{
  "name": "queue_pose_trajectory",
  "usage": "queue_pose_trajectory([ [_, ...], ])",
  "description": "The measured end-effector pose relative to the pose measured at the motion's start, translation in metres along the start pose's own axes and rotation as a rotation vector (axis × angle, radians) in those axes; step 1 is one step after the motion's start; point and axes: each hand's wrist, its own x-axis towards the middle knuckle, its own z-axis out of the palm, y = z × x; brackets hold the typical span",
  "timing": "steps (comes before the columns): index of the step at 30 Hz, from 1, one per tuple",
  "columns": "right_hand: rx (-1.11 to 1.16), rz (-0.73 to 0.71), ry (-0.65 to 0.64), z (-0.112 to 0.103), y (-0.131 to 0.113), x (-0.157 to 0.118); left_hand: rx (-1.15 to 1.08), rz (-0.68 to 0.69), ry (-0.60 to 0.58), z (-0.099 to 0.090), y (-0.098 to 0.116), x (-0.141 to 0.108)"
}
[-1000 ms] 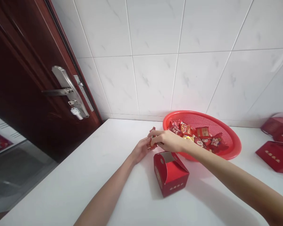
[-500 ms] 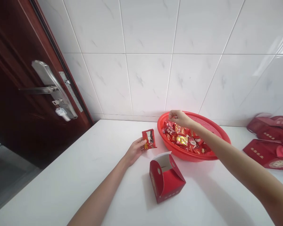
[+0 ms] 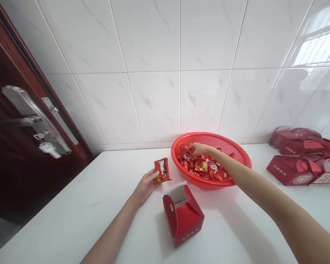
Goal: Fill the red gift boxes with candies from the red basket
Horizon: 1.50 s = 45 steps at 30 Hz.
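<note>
My left hand (image 3: 148, 182) is closed on a small red snack packet (image 3: 162, 170) with a dark and white picture, just above the white table. Down inside the red plastic basket (image 3: 243, 157) is my right hand (image 3: 199, 149); its fingers are bent and a little apart, touching the wrapped candies (image 3: 201, 166) at the left side. The candies are mostly red, with a gold one among them. In front of the basket stands a red cardboard box (image 3: 187, 220), its top flaps raised and its inside partly visible.
Several folded red gift boxes (image 3: 293, 170) lie at the right by the wall. White tiles (image 3: 154, 106) run behind the white table (image 3: 104, 205). At the left is a dark red door with a metal handle (image 3: 34, 119) and keys (image 3: 48, 149).
My right hand has come down from above the basket to the candies. The view has turned right, so everything sits further left. My left hand still holds the packet.
</note>
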Motion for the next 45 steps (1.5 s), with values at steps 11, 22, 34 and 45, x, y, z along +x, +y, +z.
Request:
queue_pose_trajectory([
  [11,0.304,0.101,-0.138,-0.022,0.016,-0.02,-0.012,0.013,-0.015,0.0,0.0,-0.001],
  [22,0.36,0.128,-0.137,-0.019,0.013,-0.008,-0.006,0.015,-0.016,0.002,0.0,-0.002],
  [34,0.23,0.069,-0.143,-0.029,0.012,-0.022,-0.001,0.004,-0.004,0.003,0.002,-0.003],
  [45,-0.079,0.138,-0.082,-0.026,0.013,-0.007,-0.001,0.007,-0.011,0.002,0.001,-0.002],
])
